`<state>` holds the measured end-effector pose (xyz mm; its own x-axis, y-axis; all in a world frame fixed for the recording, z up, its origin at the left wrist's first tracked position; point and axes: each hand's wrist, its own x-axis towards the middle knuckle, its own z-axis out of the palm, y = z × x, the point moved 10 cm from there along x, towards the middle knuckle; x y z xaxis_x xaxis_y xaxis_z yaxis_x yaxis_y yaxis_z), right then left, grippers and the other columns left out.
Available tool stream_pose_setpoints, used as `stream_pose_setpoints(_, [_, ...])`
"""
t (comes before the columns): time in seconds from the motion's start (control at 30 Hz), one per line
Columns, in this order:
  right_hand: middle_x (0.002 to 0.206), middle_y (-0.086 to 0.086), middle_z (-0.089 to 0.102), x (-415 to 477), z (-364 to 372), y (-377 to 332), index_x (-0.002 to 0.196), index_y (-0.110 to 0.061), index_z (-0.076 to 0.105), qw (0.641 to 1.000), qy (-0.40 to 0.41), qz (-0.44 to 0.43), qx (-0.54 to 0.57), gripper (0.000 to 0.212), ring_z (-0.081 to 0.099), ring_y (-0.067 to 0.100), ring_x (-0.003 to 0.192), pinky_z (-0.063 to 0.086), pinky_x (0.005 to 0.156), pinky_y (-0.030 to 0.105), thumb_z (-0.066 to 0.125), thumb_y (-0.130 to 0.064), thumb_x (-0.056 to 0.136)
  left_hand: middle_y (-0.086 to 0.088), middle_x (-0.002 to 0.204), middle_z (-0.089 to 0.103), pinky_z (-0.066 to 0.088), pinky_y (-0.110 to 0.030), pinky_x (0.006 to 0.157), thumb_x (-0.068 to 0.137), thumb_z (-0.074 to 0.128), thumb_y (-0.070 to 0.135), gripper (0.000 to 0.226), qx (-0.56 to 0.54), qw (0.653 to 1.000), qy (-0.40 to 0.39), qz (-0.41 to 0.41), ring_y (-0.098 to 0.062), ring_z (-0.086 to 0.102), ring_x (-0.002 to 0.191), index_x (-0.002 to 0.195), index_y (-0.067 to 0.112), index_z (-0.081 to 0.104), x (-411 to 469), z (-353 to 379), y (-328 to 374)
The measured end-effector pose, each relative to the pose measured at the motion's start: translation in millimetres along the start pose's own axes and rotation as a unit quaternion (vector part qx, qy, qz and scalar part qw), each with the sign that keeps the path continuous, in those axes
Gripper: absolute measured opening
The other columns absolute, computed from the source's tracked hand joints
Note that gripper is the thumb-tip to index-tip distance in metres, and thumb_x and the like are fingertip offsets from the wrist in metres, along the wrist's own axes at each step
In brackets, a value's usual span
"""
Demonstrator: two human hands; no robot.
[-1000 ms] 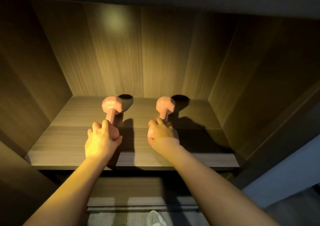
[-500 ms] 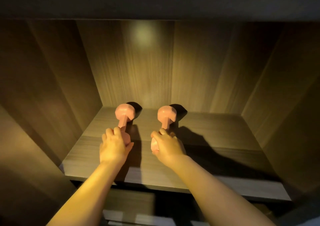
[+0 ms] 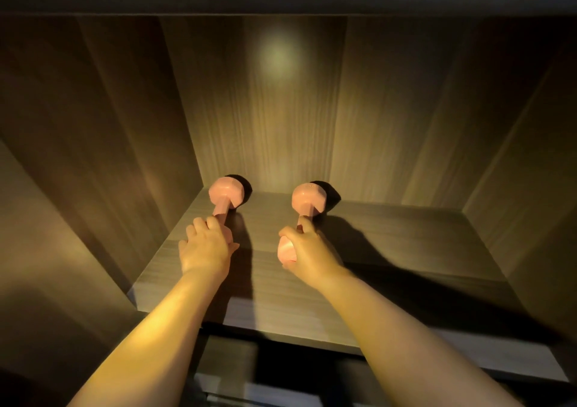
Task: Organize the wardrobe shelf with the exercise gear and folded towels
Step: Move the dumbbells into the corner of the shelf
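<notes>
On a wardrobe shelf (image 3: 390,250), left hand (image 3: 204,245) fingers wrap one pink dumbbell (image 3: 225,192), right hand (image 3: 307,252) fingers its twin (image 3: 307,200) at 3 o'clock, stamp unreadable.

pink dumbbells (image 3: 225,195); brown wood-grain shelf (image 3: 390,244), back panel (image 3: 274,110).

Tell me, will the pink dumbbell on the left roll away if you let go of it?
Probably not: the left dumbbell has flat-sided heads, which should stop it rolling on the level shelf. It looks solid and stiff, so likely heavy for its size. The left hand grips its near end.
</notes>
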<state>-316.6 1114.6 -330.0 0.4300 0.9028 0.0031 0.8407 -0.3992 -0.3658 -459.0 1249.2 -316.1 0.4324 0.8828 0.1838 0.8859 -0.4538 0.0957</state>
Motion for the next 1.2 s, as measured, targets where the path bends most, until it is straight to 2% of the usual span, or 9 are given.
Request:
stream_pose_setpoints(0.23, [0.155, 0.004, 0.015, 8.1, 2.5, 3.7, 0.133, -0.03, 0.045, 0.998, -0.009, 0.014, 0.055, 0.061, 0.047, 0.035, 0.122, 0.049, 0.098, 0.043, 0.074, -0.015, 0.082, -0.012, 0.13, 0.048, 0.045, -0.039, 0.094, 0.091, 0.058, 0.05, 0.064, 0.027, 0.999, -0.003, -0.023, -0.027, 0.047, 0.12, 0.133, 0.006, 0.038, 19.5, 1.8, -12.5])
stream_pose_setpoints(0.37, [0.151, 0.003, 0.021, 11.3, 2.9, 6.7, 0.129, -0.03, 0.047, 0.997, 0.006, 0.017, 0.069, 0.059, 0.05, 0.034, 0.118, 0.051, 0.093, 0.042, 0.075, -0.017, 0.079, -0.014, 0.136, 0.045, 0.045, -0.041, 0.096, 0.093, 0.054, 0.05, 0.066, 0.063, 0.998, 0.001, -0.028, -0.03, 0.046, 0.122, 0.138, 0.005, 0.035, 31.4, 4.6, -21.1])
stream_pose_setpoints(0.53, [0.148, 0.001, 0.024, 15.1, 4.5, 9.7, 0.122, -0.029, 0.048, 0.995, 0.012, 0.019, 0.094, 0.056, 0.049, 0.033, 0.117, 0.05, 0.091, 0.04, 0.078, -0.019, 0.076, -0.017, 0.132, 0.047, 0.044, -0.042, 0.09, 0.098, 0.046, 0.044, 0.055, 0.095, 0.995, 0.027, -0.011, -0.034, 0.049, 0.116, 0.134, 0.004, 0.037, 39.3, 3.9, -27.2])
stream_pose_setpoints(0.7, [0.15, 0.0, 0.024, 16.4, 5.1, 9.9, 0.122, -0.03, 0.048, 0.994, 0.013, 0.015, 0.107, 0.055, 0.047, 0.031, 0.119, 0.049, 0.09, 0.04, 0.077, -0.017, 0.077, -0.019, 0.135, 0.041, 0.041, -0.043, 0.096, 0.1, 0.038, 0.039, 0.043, 0.116, 0.993, 0.007, 0.027, -0.037, 0.044, 0.12, 0.134, 0.012, 0.038, 48.8, 8.1, -31.4])
stream_pose_setpoints(0.83, [0.15, 0.0, 0.025, 15.9, 4.2, 8.7, 0.123, -0.029, 0.047, 0.994, 0.012, 0.01, 0.112, 0.055, 0.047, 0.031, 0.122, 0.049, 0.093, 0.04, 0.077, -0.017, 0.078, -0.017, 0.135, 0.042, 0.038, -0.046, 0.1, 0.101, 0.034, 0.037, 0.038, 0.144, 0.989, 0.014, 0.024, -0.035, 0.043, 0.121, 0.132, 0.015, 0.042, 52.6, 3.9, -34.1])
stream_pose_setpoints(0.97, [0.149, 0.0, 0.026, 15.2, 2.4, 9.3, 0.124, -0.029, 0.047, 0.994, 0.009, 0.012, 0.112, 0.056, 0.047, 0.03, 0.121, 0.048, 0.092, 0.039, 0.077, -0.017, 0.079, -0.02, 0.149, 0.032, 0.023, -0.055, 0.113, 0.102, 0.031, 0.035, 0.043, 0.14, 0.99, -0.012, 0.031, -0.037, 0.025, 0.141, 0.14, 0.015, 0.035, 54.5, 6.6, -36.5])
stream_pose_setpoints(1.07, [0.146, -0.001, 0.029, 13.9, 2.2, 9.3, 0.124, -0.029, 0.046, 0.993, 0.003, 0.007, 0.116, 0.056, 0.047, 0.028, 0.12, 0.049, 0.091, 0.039, 0.077, -0.018, 0.078, -0.019, 0.16, 0.007, 0.001, -0.062, 0.115, 0.1, 0.034, 0.046, 0.064, 0.15, 0.987, -0.041, 0.037, -0.036, -0.003, 0.149, 0.153, 0.017, 0.013, 53.5, 7.9, -37.5])
stream_pose_setpoints(1.13, [0.144, -0.001, 0.033, 11.9, 2.6, 13.9, 0.13, -0.03, 0.043, 0.991, -0.018, 0.016, 0.131, 0.063, 0.045, 0.027, 0.123, 0.048, 0.093, 0.039, 0.078, -0.02, 0.078, -0.015, 0.162, -0.007, -0.005, -0.064, 0.112, 0.096, 0.043, 0.049, 0.077, 0.08, 0.995, -0.034, 0.051, -0.033, -0.013, 0.148, 0.155, 0.017, 0.005, 39.2, 3.4, -24.8])
stream_pose_setpoints(1.2, [0.149, -0.001, 0.034, 8.5, 3.8, 22.6, 0.141, -0.033, 0.034, 0.987, -0.045, 0.029, 0.153, 0.078, 0.041, 0.027, 0.131, 0.045, 0.102, 0.043, 0.079, -0.021, 0.078, -0.009, 0.163, -0.004, -0.004, -0.062, 0.113, 0.093, 0.053, 0.039, 0.075, -0.055, 0.995, -0.012, 0.082, -0.028, -0.012, 0.149, 0.153, 0.014, 0.015, 14.9, -0.9, 0.0])
